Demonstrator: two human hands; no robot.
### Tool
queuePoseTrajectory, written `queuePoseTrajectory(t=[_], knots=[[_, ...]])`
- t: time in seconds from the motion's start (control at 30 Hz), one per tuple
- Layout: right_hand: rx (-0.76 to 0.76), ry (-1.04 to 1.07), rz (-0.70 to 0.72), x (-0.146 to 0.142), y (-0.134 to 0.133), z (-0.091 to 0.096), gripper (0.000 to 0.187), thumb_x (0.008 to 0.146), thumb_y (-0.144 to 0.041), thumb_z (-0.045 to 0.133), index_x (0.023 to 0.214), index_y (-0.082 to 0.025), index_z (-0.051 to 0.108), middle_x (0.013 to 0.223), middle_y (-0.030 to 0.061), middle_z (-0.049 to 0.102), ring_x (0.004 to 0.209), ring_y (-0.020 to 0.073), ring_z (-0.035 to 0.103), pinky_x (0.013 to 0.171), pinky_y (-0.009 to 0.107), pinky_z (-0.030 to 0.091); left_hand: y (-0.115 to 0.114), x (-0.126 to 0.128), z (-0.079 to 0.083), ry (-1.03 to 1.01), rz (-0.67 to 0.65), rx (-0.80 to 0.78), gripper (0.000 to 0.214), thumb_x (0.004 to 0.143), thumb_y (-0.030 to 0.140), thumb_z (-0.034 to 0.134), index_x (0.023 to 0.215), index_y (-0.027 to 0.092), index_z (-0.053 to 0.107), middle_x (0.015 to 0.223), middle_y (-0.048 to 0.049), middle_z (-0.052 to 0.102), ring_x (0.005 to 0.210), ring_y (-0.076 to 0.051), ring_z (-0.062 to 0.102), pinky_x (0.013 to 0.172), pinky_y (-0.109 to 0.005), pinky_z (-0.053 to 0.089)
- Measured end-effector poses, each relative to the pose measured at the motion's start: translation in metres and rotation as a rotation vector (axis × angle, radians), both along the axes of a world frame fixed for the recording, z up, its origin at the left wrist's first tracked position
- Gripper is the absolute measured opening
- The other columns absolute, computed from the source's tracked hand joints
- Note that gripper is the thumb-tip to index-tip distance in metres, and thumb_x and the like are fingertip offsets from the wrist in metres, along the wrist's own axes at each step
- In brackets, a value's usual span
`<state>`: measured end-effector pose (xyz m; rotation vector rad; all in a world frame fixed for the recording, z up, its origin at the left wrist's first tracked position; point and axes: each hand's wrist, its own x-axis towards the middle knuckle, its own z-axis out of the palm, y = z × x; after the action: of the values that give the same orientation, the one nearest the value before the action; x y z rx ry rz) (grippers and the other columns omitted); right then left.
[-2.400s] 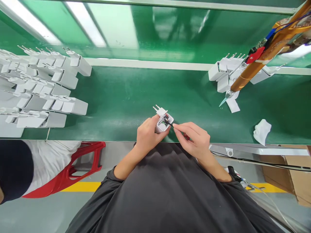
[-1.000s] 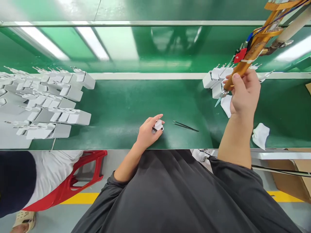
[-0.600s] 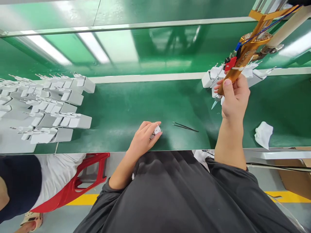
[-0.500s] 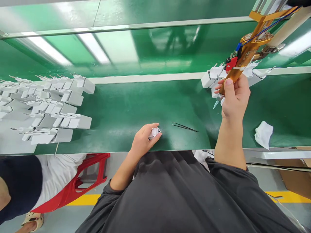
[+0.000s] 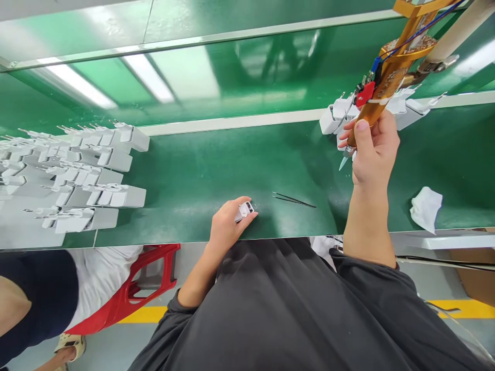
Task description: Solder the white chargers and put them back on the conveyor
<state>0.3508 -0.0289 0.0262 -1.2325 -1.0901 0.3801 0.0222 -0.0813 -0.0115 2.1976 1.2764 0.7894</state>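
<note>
My left hand (image 5: pixel 224 225) rests at the near edge of the green bench, fingers closed around a small white plastic charger housing (image 5: pixel 243 212). The housing's end faces up and right, and dark spots show inside it. My right hand (image 5: pixel 375 157) is wrapped round a gold-coloured glue dispenser (image 5: pixel 390 85) that hangs down from the upper right. Its pale blue tapered nozzle (image 5: pixel 343 162) points down and left, above the bench and well apart from the housing. Between my hands lies a pair of black tweezers (image 5: pixel 294 199).
Rows of white charger housings with pins (image 5: pixel 96 178) stand at the left. More white housings (image 5: pixel 330 122) sit behind the dispenser. A crumpled white cloth (image 5: pixel 426 209) lies at the right. Another person's leg (image 5: pixel 38 299) and a red stool (image 5: pixel 127 293) are at lower left.
The housing in my left hand has turned slightly, showing more of its dark inside. My right hand keeps its grip on the dispenser. The whole view has shifted a little.
</note>
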Motion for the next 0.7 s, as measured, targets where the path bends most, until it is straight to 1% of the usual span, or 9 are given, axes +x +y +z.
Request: queuePoseTrajectory(t=[0.17, 0.27, 0.37, 0.47, 0.57, 0.63, 0.7], knots=[[0.001, -0.022, 0.011, -0.001, 0.0, 0.0, 0.034, 0.087, -0.049, 0.065, 0.108, -0.023, 0.063, 0.086, 0.0043, 0.067, 0.067, 0.012, 0.063, 0.054, 0.026, 0.05, -0.002, 0.002, 0.0, 0.211, 0.021, 0.135, 0.033, 0.095, 0.048, 0.055, 0.112, 0.02, 0.061, 0.091, -0.0049, 0.073, 0.079, -0.017, 0.068, 0.07, -0.026, 0.049], [0.019, -0.012, 0.024, -0.002, -0.001, 0.0, 0.035, 0.087, -0.05, 0.066, 0.108, -0.022, 0.064, 0.085, 0.0041, 0.067, 0.067, 0.0117, 0.062, 0.054, 0.025, 0.05, -0.002, 0.001, 0.003, 0.381, -0.002, 0.204, 0.04, 0.094, 0.05, 0.055, 0.118, 0.017, 0.058, 0.092, -0.0073, 0.072, 0.08, -0.02, 0.067, 0.065, -0.028, 0.047], [0.034, -0.001, 0.044, -0.002, -0.001, 0.0, 0.033, 0.087, -0.047, 0.066, 0.108, -0.022, 0.064, 0.086, 0.0041, 0.067, 0.067, 0.0114, 0.062, 0.054, 0.025, 0.05, -0.001, 0.002, 0.006, 0.493, -0.033, 0.217, 0.041, 0.095, 0.044, 0.055, 0.123, 0.015, 0.054, 0.096, -0.0096, 0.071, 0.082, -0.022, 0.066, 0.062, -0.03, 0.046], [0.039, 0.011, 0.039, -0.002, 0.0, 0.0, 0.032, 0.087, -0.046, 0.067, 0.108, -0.022, 0.065, 0.085, 0.0044, 0.067, 0.066, 0.0114, 0.062, 0.054, 0.025, 0.049, -0.001, 0.005, 0.005, 0.485, -0.06, 0.201, 0.035, 0.095, 0.037, 0.055, 0.12, 0.013, 0.053, 0.098, -0.0109, 0.069, 0.084, -0.023, 0.066, 0.061, -0.03, 0.047], [0.0, 0.01, 0.024, 0.002, -0.001, 0.003, 0.034, 0.086, -0.048, 0.067, 0.108, -0.023, 0.064, 0.085, 0.0037, 0.067, 0.065, 0.0112, 0.062, 0.055, 0.026, 0.05, 0.0, 0.004, 0.003, 0.46, -0.098, 0.188, 0.031, 0.096, 0.036, 0.052, 0.119, 0.015, 0.05, 0.101, -0.0103, 0.069, 0.086, -0.022, 0.066, 0.063, -0.03, 0.05], [-0.055, 0.006, 0.066, 0.008, -0.004, 0.006, 0.034, 0.084, -0.049, 0.069, 0.105, -0.023, 0.064, 0.086, 0.0033, 0.068, 0.066, 0.0111, 0.063, 0.058, 0.026, 0.051, 0.01, -0.001, 0.004, 0.431, -0.092, 0.184, 0.032, 0.097, 0.039, 0.051, 0.119, 0.016, 0.049, 0.109, -0.011, 0.068, 0.091, -0.021, 0.067, 0.07, -0.03, 0.052], [-0.114, 0.012, 0.128, 0.017, -0.009, 0.01, 0.034, 0.08, -0.047, 0.073, 0.101, -0.022, 0.064, 0.085, 0.003, 0.069, 0.068, 0.0118, 0.065, 0.059, 0.026, 0.052, 0.033, -0.009, 0.008, 0.415, -0.012, 0.174, 0.037, 0.095, 0.044, 0.052, 0.119, 0.016, 0.049, 0.115, -0.0127, 0.066, 0.095, -0.023, 0.067, 0.076, -0.031, 0.053]])
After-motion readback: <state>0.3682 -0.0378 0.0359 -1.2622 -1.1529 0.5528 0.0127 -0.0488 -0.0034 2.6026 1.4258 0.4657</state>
